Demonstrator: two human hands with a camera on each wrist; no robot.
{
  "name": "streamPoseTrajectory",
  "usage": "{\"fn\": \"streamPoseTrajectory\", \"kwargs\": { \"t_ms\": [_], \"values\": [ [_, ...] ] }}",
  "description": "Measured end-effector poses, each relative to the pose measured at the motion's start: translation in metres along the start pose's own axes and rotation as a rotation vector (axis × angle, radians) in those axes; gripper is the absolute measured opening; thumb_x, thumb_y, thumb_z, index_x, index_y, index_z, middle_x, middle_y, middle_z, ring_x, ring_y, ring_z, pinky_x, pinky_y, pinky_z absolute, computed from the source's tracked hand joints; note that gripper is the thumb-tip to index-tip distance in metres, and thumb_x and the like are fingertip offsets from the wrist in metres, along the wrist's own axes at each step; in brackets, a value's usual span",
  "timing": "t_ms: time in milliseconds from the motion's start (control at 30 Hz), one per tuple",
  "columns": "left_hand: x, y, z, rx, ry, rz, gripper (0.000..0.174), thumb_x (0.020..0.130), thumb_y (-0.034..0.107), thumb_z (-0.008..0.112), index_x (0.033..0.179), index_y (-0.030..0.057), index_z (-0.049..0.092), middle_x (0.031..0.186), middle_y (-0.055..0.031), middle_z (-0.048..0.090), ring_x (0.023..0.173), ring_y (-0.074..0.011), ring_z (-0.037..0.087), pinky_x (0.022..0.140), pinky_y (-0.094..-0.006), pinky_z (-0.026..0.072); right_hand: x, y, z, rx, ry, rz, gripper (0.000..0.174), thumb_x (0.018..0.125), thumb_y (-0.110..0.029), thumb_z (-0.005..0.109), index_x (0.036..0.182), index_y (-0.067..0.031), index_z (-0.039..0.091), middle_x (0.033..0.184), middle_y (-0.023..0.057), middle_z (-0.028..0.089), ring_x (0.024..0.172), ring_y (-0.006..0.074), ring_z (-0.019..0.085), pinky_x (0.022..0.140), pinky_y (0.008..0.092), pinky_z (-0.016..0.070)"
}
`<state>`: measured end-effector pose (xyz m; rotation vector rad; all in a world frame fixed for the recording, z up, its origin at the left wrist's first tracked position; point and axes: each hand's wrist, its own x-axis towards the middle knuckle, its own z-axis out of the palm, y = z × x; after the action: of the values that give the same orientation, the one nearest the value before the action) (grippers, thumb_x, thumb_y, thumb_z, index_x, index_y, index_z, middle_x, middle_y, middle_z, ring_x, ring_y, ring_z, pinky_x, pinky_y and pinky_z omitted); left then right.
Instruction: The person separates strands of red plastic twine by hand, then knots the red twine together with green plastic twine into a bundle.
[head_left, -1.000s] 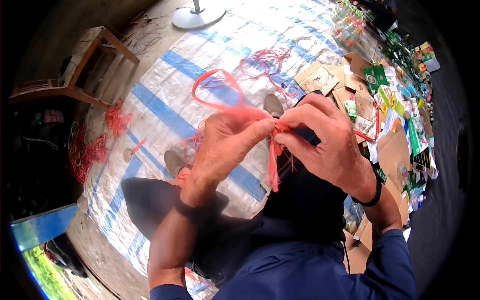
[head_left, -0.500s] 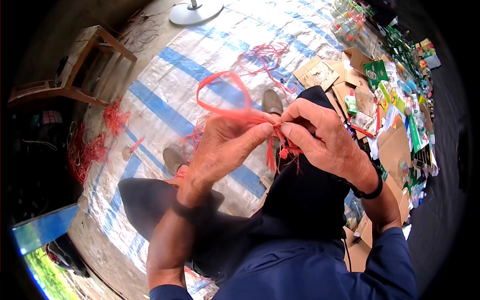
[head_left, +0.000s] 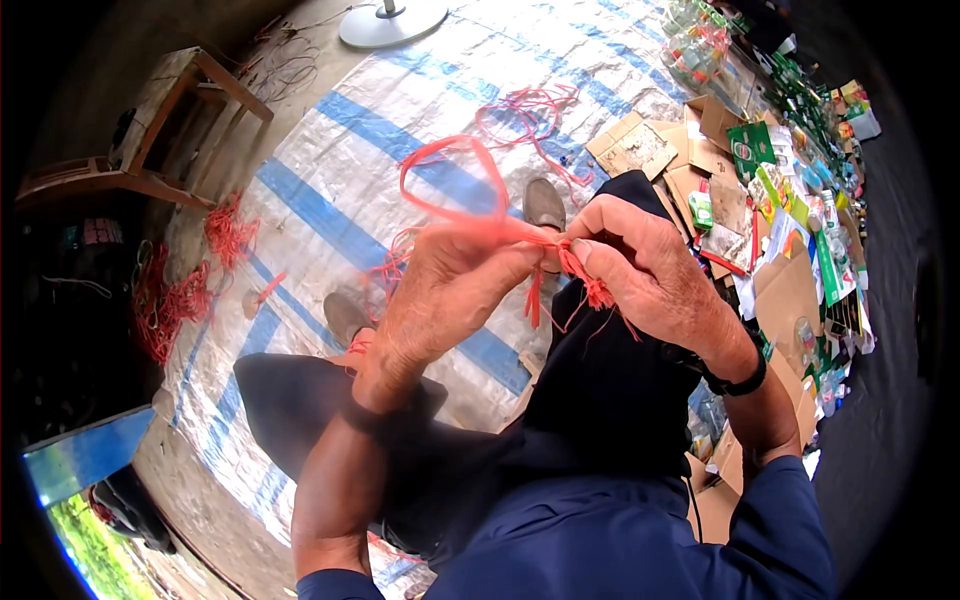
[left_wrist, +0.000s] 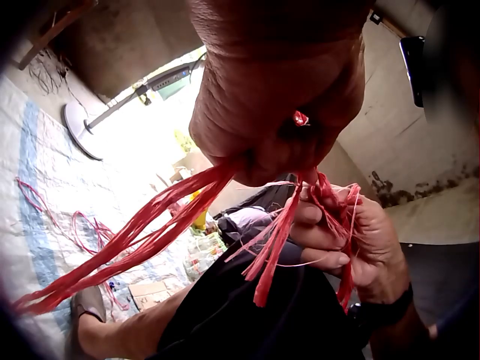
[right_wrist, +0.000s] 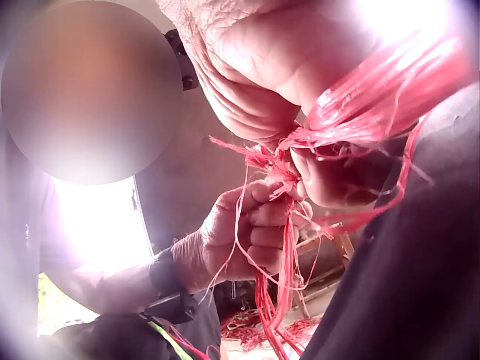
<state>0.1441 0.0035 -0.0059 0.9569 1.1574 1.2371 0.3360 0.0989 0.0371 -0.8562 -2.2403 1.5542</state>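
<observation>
Both hands meet in front of the lap over a bundle of red plastic twine. My left hand [head_left: 435,290] pinches it between thumb and fingers, and a wide twine loop [head_left: 492,178] stands out beyond that hand. My right hand [head_left: 655,275] pinches the twine right beside the left fingertips, at a knotted part [right_wrist: 281,169] seen in the right wrist view. Frayed ends [head_left: 598,292] hang below the right thumb. In the left wrist view, split tails [left_wrist: 270,270] dangle between the hands, while doubled strands [left_wrist: 176,206] run out leftward from the left hand.
A white tarp with blue stripes [head_left: 300,240] covers the floor. Loose red twine [head_left: 525,120] lies on it, with a tangled heap [head_left: 175,310] at the left. A wooden stool [head_left: 165,120] stands upper left. Flattened cardboard [head_left: 635,150], bottles and packaging pile up at the right.
The right hand has turned and the frayed ends now spread out to the right under its thumb, instead of hanging straight down. The loop has shifted slightly right.
</observation>
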Motion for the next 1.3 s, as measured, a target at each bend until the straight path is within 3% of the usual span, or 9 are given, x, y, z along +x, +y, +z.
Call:
{"fn": "streamPoseTrajectory", "kwargs": {
  "t_ms": [167, 300, 500, 700, 733, 900, 1167, 1267, 1300],
  "values": [
    [-0.001, 0.003, 0.001, -0.051, -0.005, 0.019, 0.017, 0.095, 0.01, 0.065, 0.107, 0.0017, 0.074, 0.064, 0.0093, 0.052, 0.053, 0.0001, 0.037, 0.049, -0.0188, 0.0265, 0.0, 0.008, -0.002, 0.124, 0.035, 0.014, 0.009, 0.096, -0.003, 0.052, 0.097, 0.0017, 0.06, 0.076, 0.0017, 0.057, 0.068, 0.006, 0.054, 0.06, 0.0229, 0.0454],
    [-0.001, 0.013, 0.0, -0.037, 0.171, -0.074, 0.021, 0.098, 0.013, 0.06, 0.106, -0.0017, 0.072, 0.06, 0.0124, 0.042, 0.05, 0.001, 0.029, 0.046, -0.0193, 0.0202, 0.0, -0.002, -0.028, 0.409, 0.023, 0.14, 0.016, 0.1, -0.013, 0.054, 0.1, 0.0001, 0.063, 0.07, -0.0019, 0.056, 0.053, 0.0033, 0.047, 0.048, 0.0194, 0.0387],
    [0.001, 0.015, -0.02, -0.096, 0.208, -0.074, 0.028, 0.101, 0.019, 0.057, 0.116, -0.0028, 0.064, 0.063, 0.0122, 0.033, 0.05, 0.0008, 0.025, 0.045, -0.0187, 0.018, -0.001, 0.021, -0.076, 0.599, 0.212, 0.173, 0.022, 0.102, -0.02, 0.053, 0.103, -0.0016, 0.064, 0.069, -0.0022, 0.055, 0.05, 0.0046, 0.049, 0.043, 0.0192, 0.0392],
    [0.004, 0.008, -0.037, -0.239, 0.161, -0.021, 0.025, 0.101, 0.018, 0.055, 0.117, -0.0007, 0.063, 0.062, 0.0113, 0.03, 0.048, 0.0001, 0.022, 0.043, -0.0188, 0.0164, -0.024, 0.057, -0.132, 0.575, 0.196, 0.152, 0.02, 0.1, -0.02, 0.058, 0.102, -0.0011, 0.066, 0.065, -0.0062, 0.046, 0.051, 0.0016, 0.038, 0.054, 0.0226, 0.0425],
    [0.005, 0.006, -0.036, -0.266, 0.208, -0.014, 0.025, 0.101, 0.016, 0.054, 0.119, 0.0002, 0.061, 0.062, 0.0107, 0.028, 0.047, -0.0003, 0.022, 0.041, -0.0189, 0.0165, -0.028, 0.061, -0.141, 0.617, 0.134, 0.144, 0.021, 0.1, -0.02, 0.058, 0.102, -0.0012, 0.066, 0.063, -0.007, 0.043, 0.053, 0.001, 0.035, 0.054, 0.0197, 0.036],
    [0.007, 0.008, -0.04, -0.355, 0.206, -0.019, 0.026, 0.099, 0.012, 0.053, 0.122, 0.0012, 0.056, 0.062, 0.0096, 0.025, 0.046, -0.001, 0.021, 0.04, -0.0194, 0.0158, -0.045, 0.088, -0.175, 0.51, 0.183, 0.126, 0.019, 0.101, -0.02, 0.057, 0.101, -0.003, 0.065, 0.061, -0.0079, 0.04, 0.053, 0.0012, 0.033, 0.054, 0.0184, 0.0271],
    [0.01, 0.008, -0.048, -0.402, 0.26, -0.013, 0.028, 0.096, 0.01, 0.054, 0.122, 0.0009, 0.055, 0.062, 0.0086, 0.027, 0.047, -0.0022, 0.02, 0.039, -0.0207, 0.0159, -0.069, 0.118, -0.203, 0.473, 0.293, 0.187, 0.016, 0.1, -0.022, 0.059, 0.099, -0.0063, 0.063, 0.06, -0.0088, 0.039, 0.053, 0.0024, 0.034, 0.055, 0.0198, 0.0301],
    [0.012, 0.009, -0.056, -0.473, 0.385, 0.012, 0.029, 0.096, 0.01, 0.055, 0.124, 0.0016, 0.054, 0.061, 0.0082, 0.027, 0.046, -0.0029, 0.022, 0.04, -0.0217, 0.0164, -0.077, 0.136, -0.218, 0.477, 0.228, 0.221, 0.012, 0.101, -0.022, 0.057, 0.102, -0.0101, 0.059, 0.063, -0.0092, 0.035, 0.054, 0.0042, 0.034, 0.067, 0.0258, 0.0465],
    [0.012, 0.008, -0.061, -0.474, 0.383, 0.011, 0.029, 0.096, 0.01, 0.055, 0.124, 0.0016, 0.054, 0.061, 0.0082, 0.027, 0.046, -0.0029, 0.022, 0.04, -0.0217, 0.0164, -0.08, 0.139, -0.217, 0.476, 0.231, 0.221, 0.012, 0.101, -0.022, 0.057, 0.102, -0.0101, 0.059, 0.063, -0.0092, 0.035, 0.054, 0.0042, 0.034, 0.067, 0.0258, 0.0465]
  ]
}}
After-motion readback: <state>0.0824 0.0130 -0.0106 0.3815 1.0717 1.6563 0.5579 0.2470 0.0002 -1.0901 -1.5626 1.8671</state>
